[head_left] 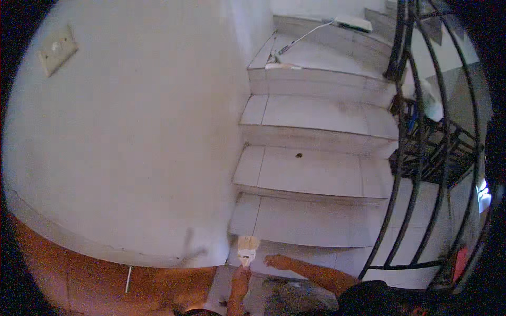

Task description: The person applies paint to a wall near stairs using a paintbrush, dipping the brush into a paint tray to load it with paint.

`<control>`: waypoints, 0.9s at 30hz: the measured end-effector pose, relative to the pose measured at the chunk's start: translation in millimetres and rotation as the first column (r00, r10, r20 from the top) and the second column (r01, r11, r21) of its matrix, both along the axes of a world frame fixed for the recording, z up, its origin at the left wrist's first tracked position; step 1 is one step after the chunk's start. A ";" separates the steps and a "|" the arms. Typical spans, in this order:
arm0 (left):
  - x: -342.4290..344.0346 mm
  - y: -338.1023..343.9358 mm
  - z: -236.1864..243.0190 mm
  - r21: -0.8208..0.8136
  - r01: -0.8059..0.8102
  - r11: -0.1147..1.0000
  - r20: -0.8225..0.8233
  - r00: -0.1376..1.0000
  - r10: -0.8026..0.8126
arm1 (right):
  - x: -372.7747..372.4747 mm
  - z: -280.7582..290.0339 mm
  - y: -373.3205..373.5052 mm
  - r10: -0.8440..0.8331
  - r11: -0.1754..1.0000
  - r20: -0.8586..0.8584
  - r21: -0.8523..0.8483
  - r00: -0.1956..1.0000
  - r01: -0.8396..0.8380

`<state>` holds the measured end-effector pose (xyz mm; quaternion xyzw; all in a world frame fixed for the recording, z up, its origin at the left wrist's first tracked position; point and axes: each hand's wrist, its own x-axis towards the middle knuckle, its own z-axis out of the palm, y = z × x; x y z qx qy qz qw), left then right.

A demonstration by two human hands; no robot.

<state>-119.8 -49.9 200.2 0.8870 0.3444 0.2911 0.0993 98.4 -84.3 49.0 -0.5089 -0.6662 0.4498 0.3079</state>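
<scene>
My left hand (240, 279) is closed around the handle of a flat paintbrush (246, 252), held upright with its pale bristles up. The brush is over the lower steps, near where they meet the white wall (137, 137). To the right of the brush, my right hand (276, 262) reaches in with its fingers loosely bent. Nothing shows in those fingers, and a small gap parts them from the brush. Pale tiled stairs (311, 168) rise in front of me. A small dark round thing or spot (299, 155) is on one tread.
Black curved railing bars (419, 158) line the stairs' right side, with a dark rack (453, 152) behind. A long-handled paint roller (305, 37) lies on an upper step, beside a small pale object (284, 66). A switch plate (58, 50) is on the wall above an orange-brown floor (95, 284).
</scene>
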 end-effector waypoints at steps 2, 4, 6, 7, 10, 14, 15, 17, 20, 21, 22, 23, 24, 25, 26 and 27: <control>34.7 -12.2 60.0 -0.828 0.152 0.540 0.376 0.865 0.333 | 10.3 61.4 -49.1 0.009 0.998 0.014 -0.067 1.000 -0.008; 52.8 -17.0 98.1 -0.908 0.158 0.388 0.300 0.892 0.338 | 15.8 110.8 -90.9 0.013 0.989 0.011 -0.150 1.000 -0.011; 62.6 -24.9 114.7 -0.967 0.198 0.159 0.238 0.924 0.298 | 15.3 143.4 -123.9 -0.141 0.900 -0.353 -0.435 0.925 -0.028; 67.0 -32.0 119.7 -0.969 0.199 0.149 0.235 0.926 0.296 | 10.6 159.2 -137.7 -0.148 0.896 -0.351 -0.443 0.924 -0.025; 88.7 -69.7 145.5 -0.983 0.184 0.007 0.180 0.955 0.237 | 8.4 260.3 -160.3 -0.337 0.896 -0.558 -0.438 0.758 0.076; 120.0 -111.6 186.1 -0.942 0.334 0.037 0.335 0.928 0.164 | 14.3 314.2 -169.9 -0.447 0.865 -0.446 -0.436 0.775 0.249; 122.2 -117.0 192.2 -0.928 0.370 -0.040 0.360 0.921 0.146 | 12.7 311.8 -172.1 -0.465 0.882 -0.349 -0.263 0.814 0.391; 129.1 -112.2 168.2 -0.906 0.421 -0.043 0.412 0.901 0.136 | 21.9 330.8 -175.1 -0.480 0.864 -0.260 -0.304 0.838 0.401; 161.1 -106.4 203.8 -0.900 0.429 -0.083 0.426 0.903 0.047 | 53.2 331.7 -180.9 -0.545 0.811 -0.191 -0.369 0.817 0.454; 172.0 -100.4 221.1 -0.921 0.376 -0.103 0.379 0.925 -0.013 | 61.8 329.3 -179.0 -0.580 0.787 -0.222 -0.401 0.784 0.469; 181.3 -95.0 216.7 -0.920 0.380 -0.096 0.383 0.924 -0.017 | 71.0 327.5 -177.4 -0.579 0.790 -0.224 -0.392 0.784 0.471; 185.9 -89.2 204.6 -0.892 0.452 -0.031 0.453 0.889 -0.073 | 77.9 328.3 -172.6 -0.596 0.768 -0.156 -0.399 0.788 0.502; 193.0 -85.3 192.6 -0.852 0.523 0.024 0.516 0.846 -0.138 | 86.4 333.6 -169.3 -0.615 0.741 -0.083 -0.402 0.784 0.538; 200.5 -81.3 181.5 -0.849 0.528 0.038 0.518 0.844 -0.139 | 92.7 339.4 -166.3 -0.609 0.749 -0.087 -0.390 0.788 0.535; 211.7 -79.4 169.3 -0.903 0.429 -0.025 0.427 0.890 -0.161 | 100.9 352.1 -163.6 -0.638 0.741 -0.076 -0.331 0.766 0.584; 226.2 -74.4 162.0 -0.941 0.328 -0.080 0.337 0.922 -0.192 | 114.5 358.8 -155.6 -0.667 0.729 -0.068 -0.263 0.742 0.632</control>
